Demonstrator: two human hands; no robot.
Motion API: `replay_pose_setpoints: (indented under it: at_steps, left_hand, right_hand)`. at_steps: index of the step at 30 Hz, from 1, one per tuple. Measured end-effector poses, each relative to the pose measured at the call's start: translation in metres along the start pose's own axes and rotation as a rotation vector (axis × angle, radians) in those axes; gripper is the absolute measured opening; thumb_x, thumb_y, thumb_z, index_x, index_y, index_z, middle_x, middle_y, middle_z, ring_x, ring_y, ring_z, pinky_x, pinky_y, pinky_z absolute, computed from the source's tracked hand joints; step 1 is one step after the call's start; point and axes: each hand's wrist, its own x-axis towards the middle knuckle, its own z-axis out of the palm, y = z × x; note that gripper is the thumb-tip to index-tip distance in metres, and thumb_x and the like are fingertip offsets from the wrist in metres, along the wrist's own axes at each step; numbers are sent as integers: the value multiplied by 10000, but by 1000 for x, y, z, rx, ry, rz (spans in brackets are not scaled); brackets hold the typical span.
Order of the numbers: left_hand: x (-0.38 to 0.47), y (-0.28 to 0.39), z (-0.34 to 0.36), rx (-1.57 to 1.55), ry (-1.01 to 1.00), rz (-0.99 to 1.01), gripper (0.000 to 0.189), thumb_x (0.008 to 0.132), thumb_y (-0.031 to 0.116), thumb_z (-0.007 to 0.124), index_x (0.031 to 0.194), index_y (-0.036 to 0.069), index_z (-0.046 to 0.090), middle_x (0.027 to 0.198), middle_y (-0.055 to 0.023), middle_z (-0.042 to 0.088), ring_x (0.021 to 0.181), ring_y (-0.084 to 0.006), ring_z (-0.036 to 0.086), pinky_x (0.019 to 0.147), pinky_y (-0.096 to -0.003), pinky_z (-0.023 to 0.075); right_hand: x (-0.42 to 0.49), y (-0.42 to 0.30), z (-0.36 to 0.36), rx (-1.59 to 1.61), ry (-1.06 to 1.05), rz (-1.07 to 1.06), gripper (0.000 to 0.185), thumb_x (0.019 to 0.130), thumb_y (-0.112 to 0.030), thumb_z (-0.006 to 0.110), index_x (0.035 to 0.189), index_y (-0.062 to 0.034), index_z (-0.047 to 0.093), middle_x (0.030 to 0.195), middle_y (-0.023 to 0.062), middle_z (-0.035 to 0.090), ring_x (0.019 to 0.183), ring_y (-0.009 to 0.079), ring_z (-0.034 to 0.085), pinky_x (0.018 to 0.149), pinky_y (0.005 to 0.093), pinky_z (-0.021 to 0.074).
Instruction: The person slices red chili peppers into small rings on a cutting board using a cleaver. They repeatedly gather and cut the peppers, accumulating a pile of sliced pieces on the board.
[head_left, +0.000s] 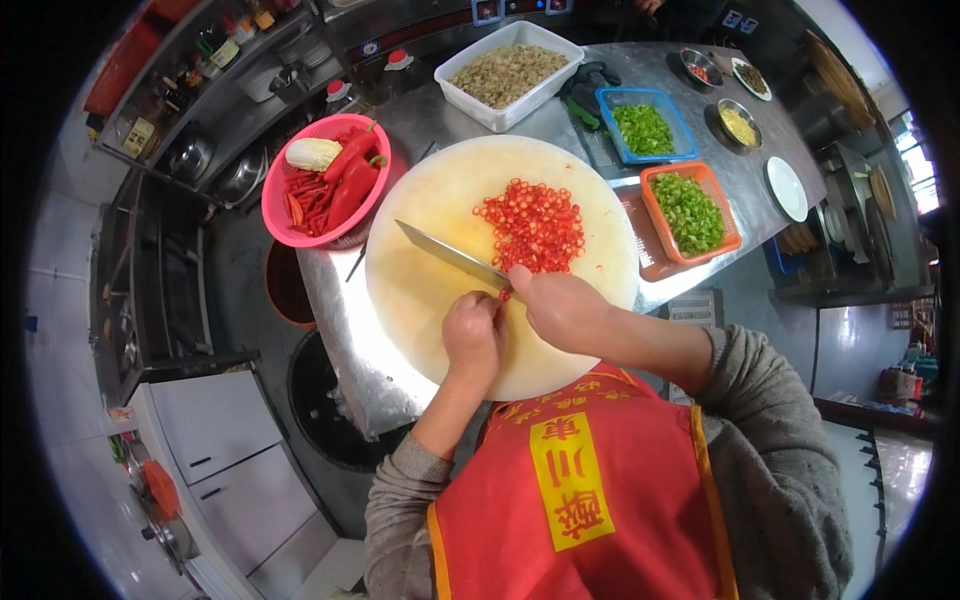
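A round, pale cutting board (427, 330) lies in front of me on a metal table. My right hand (562, 307) grips a cleaver (450, 253) near the board's middle, its blade pointing to the upper left. My left hand (476, 334), its fingers curled, rests on the board just below the blade. A bit of red chili (505, 295) shows between the two hands; whatever else the left fingers hold is hidden. Sliced red chili rings (536, 225) form a pile beyond the cleaver, on the board's upper right part.
Left of the board stands a pink basket (271, 214) of red peppers with a pale cabbage piece. A white tub (480, 112) of chopped food is behind. Blue (660, 158) and orange (731, 244) baskets of chopped greens, small bowls and a white plate (787, 189) are at right.
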Motion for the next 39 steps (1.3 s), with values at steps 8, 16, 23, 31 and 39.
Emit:
replay_pose_setpoints:
  at_steps: [8, 16, 23, 31, 39]
  left_hand:
    - [-1, 5, -5, -30, 12, -8, 19, 716, 29, 662, 730, 20, 651, 730, -136, 600, 698, -324, 589, 607, -407, 474]
    - [-4, 4, -4, -11, 9, -43, 22, 718, 32, 665, 729, 21, 650, 741, -136, 596, 699, -326, 580, 616, -408, 474]
    - [-7, 3, -3, 33, -8, -8, 20, 717, 19, 651, 737, 15, 651, 764, -139, 595, 719, -326, 578, 622, -409, 472]
    - [-11, 6, -15, 3, -9, -54, 36, 714, 27, 656, 748, 15, 658, 747, -136, 578, 710, -321, 571, 615, -405, 463]
    - [-10, 5, -6, 11, 23, -21, 45, 674, 22, 668, 711, 20, 642, 720, -125, 545, 697, -314, 549, 604, -411, 445]
  right_hand:
    - [-3, 12, -2, -6, 126, -45, 149, 830, -41, 456, 947, 50, 440, 693, 258, 591, 675, 422, 602, 606, 492, 465]
    - [-11, 9, 3, -71, 77, -117, 158, 801, -19, 487, 948, 27, 451, 662, 222, 593, 629, 386, 611, 567, 465, 476]
    - [5, 0, 3, 8, 21, -21, 152, 861, -74, 438, 970, 29, 463, 811, 260, 622, 791, 424, 627, 678, 489, 491]
    - [-7, 6, -7, -12, 60, -33, 172, 824, -41, 460, 975, 41, 452, 744, 255, 608, 726, 424, 610, 647, 488, 474]
    - [-5, 8, 9, -31, 60, -110, 178, 804, -37, 488, 962, 37, 455, 700, 245, 601, 675, 407, 612, 594, 485, 474]
